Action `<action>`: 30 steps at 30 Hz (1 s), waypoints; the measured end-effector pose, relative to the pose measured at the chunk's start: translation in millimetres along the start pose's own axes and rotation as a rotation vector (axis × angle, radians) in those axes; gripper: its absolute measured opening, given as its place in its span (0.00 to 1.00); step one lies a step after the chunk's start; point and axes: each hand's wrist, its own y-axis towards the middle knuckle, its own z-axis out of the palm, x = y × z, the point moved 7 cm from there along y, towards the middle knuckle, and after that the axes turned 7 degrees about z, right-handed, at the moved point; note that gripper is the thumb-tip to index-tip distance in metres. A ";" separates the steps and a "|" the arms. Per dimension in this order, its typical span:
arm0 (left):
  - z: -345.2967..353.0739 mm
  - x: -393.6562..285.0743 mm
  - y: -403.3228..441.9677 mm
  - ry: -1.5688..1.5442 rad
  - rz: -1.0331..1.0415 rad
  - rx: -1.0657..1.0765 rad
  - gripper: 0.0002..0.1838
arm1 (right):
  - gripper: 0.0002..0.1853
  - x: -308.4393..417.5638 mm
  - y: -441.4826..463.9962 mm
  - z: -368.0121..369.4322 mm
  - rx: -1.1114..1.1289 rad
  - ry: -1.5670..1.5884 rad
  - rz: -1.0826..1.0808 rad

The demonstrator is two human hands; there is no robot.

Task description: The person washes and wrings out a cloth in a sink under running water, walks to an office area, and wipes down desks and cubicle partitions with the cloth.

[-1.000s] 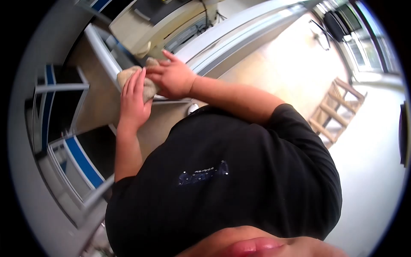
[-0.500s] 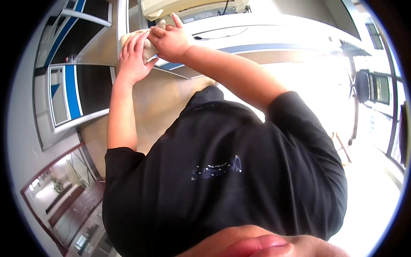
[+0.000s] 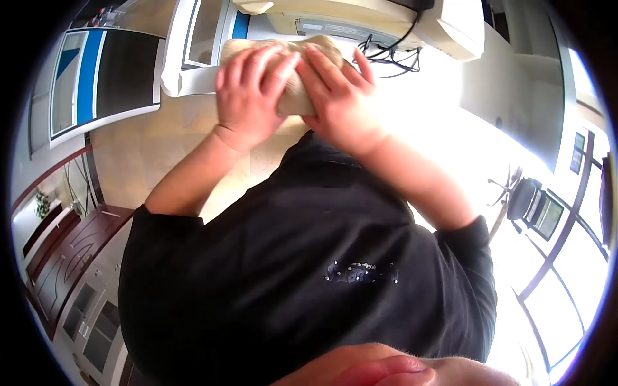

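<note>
A beige cloth (image 3: 297, 96), bunched up, is held out in front of my chest at the edge of a white desk (image 3: 193, 82). My left hand (image 3: 251, 93) lies over the cloth's left part, fingers curled onto it. From the other side my right hand (image 3: 344, 96) grips it, with one finger lifted away to the right. Both hands nearly meet at the cloth's middle. Its underside is hidden, so I cannot tell whether it touches the desk.
A beige machine (image 3: 444, 29) stands behind the hands, with tangled black cables (image 3: 393, 59) beside it. Blue-striped cabinets (image 3: 90, 77) are on the left. An office chair (image 3: 528, 199) stands far right, and a dark reddish wooden piece of furniture (image 3: 80, 251) lower left.
Both hands and the cloth have moved right in the view and nearer to my body. The view has shifted, showing more of the beige machine and cables. The cloth stays held.
</note>
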 end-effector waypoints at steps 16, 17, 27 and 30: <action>50.6 -156.5 82.7 -0.050 -0.118 0.069 0.45 | 0.39 -142.5 -65.3 -82.6 0.189 0.138 0.038; 61.1 -172.0 88.8 -0.026 -0.090 0.071 0.46 | 0.37 -156.4 -73.6 -91.1 0.157 0.149 0.047; 155.9 -409.7 209.8 -0.050 0.139 0.270 0.52 | 0.28 -369.8 -220.4 -205.7 0.002 0.047 0.126; 195.6 -494.8 250.7 -0.092 0.204 0.297 0.53 | 0.31 -447.9 -277.4 -239.4 -0.024 -0.021 0.226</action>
